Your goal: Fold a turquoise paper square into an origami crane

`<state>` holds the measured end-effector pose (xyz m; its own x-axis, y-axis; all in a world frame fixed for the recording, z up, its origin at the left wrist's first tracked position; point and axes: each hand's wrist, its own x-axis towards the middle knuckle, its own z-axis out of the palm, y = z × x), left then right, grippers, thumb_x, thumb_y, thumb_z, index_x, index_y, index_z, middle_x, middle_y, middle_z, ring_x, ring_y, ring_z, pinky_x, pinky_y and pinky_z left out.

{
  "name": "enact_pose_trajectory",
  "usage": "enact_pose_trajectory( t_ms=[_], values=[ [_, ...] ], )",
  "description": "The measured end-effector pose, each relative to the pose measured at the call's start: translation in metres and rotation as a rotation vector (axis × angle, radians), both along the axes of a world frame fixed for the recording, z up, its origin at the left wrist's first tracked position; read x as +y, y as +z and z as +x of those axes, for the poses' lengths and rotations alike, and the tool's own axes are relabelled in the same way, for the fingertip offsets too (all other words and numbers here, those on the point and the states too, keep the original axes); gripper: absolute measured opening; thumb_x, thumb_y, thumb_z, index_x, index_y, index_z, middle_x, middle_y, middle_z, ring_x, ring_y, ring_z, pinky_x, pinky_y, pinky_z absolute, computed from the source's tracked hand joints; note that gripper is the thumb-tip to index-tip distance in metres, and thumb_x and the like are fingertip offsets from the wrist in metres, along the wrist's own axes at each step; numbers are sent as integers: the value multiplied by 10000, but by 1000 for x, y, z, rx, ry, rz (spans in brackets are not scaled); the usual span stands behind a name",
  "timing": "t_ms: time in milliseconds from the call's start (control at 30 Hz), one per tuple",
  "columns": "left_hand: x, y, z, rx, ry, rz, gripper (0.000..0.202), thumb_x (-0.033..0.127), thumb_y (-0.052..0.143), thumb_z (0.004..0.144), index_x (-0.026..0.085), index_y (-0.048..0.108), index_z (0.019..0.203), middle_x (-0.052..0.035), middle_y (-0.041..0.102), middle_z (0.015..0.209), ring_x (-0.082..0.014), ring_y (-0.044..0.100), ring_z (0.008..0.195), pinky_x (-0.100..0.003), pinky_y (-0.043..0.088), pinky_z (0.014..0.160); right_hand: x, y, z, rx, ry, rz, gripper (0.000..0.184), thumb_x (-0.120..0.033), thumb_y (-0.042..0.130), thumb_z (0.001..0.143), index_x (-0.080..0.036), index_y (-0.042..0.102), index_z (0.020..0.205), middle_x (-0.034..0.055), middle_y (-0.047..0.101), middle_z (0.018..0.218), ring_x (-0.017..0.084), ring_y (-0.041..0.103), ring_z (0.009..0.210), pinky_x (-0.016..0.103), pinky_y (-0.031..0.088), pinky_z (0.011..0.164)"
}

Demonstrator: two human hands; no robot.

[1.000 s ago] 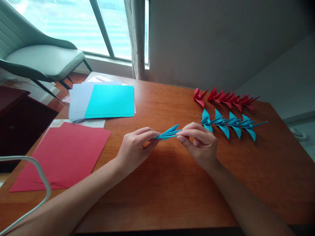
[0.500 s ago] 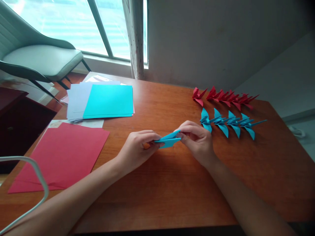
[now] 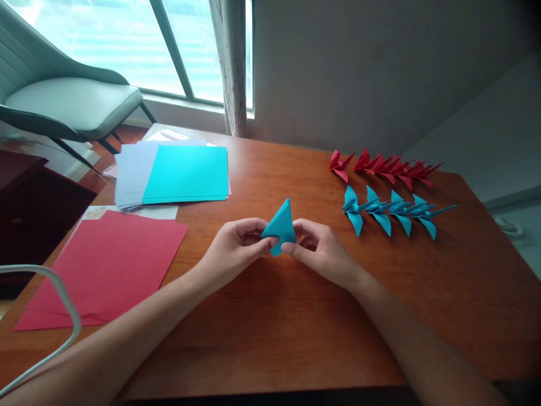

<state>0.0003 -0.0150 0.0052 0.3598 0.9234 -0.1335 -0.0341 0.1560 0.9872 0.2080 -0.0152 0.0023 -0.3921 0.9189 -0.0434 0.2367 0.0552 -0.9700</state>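
Observation:
A small folded piece of blue paper (image 3: 282,224) is held up above the middle of the table, its pointed end upward. My left hand (image 3: 240,245) pinches its left side, thumb in front and fingers behind. On the right side, my right hand (image 3: 323,247) grips it the same way, with the thumb at the lower right edge. The fingertips behind the paper are partly hidden. To the right of my hands stands a row of several blue paper cranes (image 3: 391,211). Behind them is a row of several red paper cranes (image 3: 386,168).
Blue paper sheets (image 3: 188,175) lie over white sheets (image 3: 131,175) at the back left of the wooden table (image 3: 262,338). Red paper (image 3: 105,270) lies nearer, at left. A white curved tube (image 3: 70,304) crosses the lower left corner. A chair (image 3: 76,107) stands by the window.
The folded blue paper has been turned from lying sideways, its layers spread, to standing with its point up. My right hand has moved left, closer to my left hand.

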Motion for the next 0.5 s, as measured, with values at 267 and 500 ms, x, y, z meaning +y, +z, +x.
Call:
enact_pose_trajectory(
  t_ms=[267,500],
  values=[
    [-3,1,4,-86,-34,-99,236,245,843,719,139,727,896,-22,736,792,-125,670,716,-199,537,661,-5,-3,-13,198,-214,-115,327,-520,780,769,-207,693,803,-14,648,654,132,577,598,274,485,591],
    [-3,0,7,-102,44,-104,197,169,844,658,130,701,787,-3,705,741,-105,608,680,-193,493,666,-8,-10,-18,285,-141,-147,238,-423,788,796,-211,680,805,-17,671,744,127,600,676,264,490,648]
  ],
)
